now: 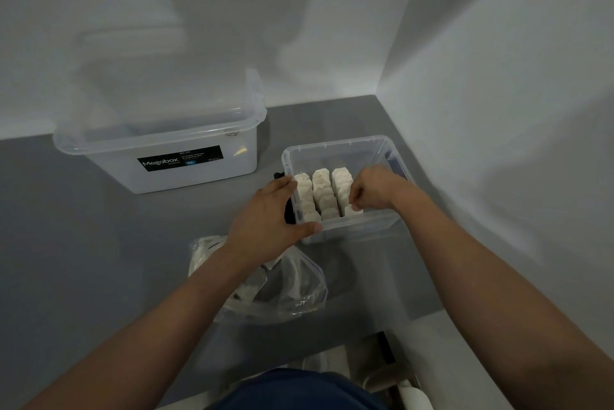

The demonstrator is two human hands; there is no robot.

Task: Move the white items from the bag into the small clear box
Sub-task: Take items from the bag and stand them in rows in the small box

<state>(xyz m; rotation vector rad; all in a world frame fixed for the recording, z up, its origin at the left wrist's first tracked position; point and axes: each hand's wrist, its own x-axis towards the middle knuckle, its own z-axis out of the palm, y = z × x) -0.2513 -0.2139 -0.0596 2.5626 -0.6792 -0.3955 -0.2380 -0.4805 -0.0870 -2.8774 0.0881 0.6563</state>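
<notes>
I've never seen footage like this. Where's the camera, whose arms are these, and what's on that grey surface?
No machine here: a person wears one wide-angle camera on the head, looking down at their own bare arms. On the grey table stands a small clear box holding rows of white items. The left hand rests against its near left corner. The right hand pinches one white piece at the front of the right-hand row. Nearer the person lies a clear plastic bag, some white pieces inside. Behind, left, stands a larger lidded box labelled Megabox.
</notes>
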